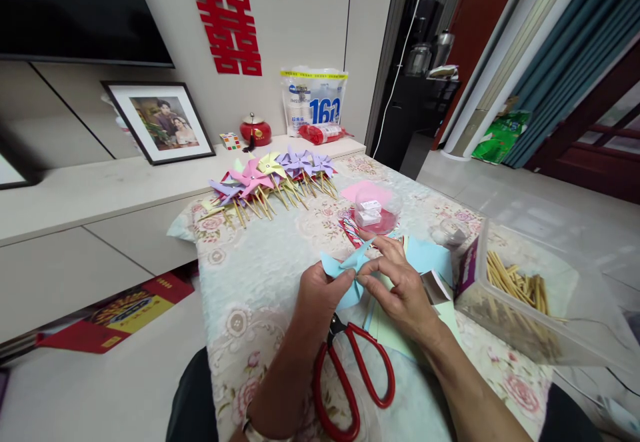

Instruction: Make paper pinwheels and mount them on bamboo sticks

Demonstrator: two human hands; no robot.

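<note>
A light blue paper pinwheel (345,267), its blades folded inward, is held between my two hands above the table. My left hand (323,289) pinches its left side, thumb near the centre. At the middle of the pinwheel, my right hand (400,279) has its thumb and index finger pressed together; whether a small pin is between them cannot be made out. Just below lie scissors with red handles (345,375), their blades partly hidden by the hands. Light blue paper (430,255) and pale green sheets (395,332) lie under and beside my right hand, near a small open box (435,287).
Finished pinwheels (257,175) on sticks lie at the table's far left. A clear bin (525,309) of sticks stands at the right. A round clear container (390,205) with small white boxes sits mid-table. Behind are a framed photo (165,122) and a red jar (256,132).
</note>
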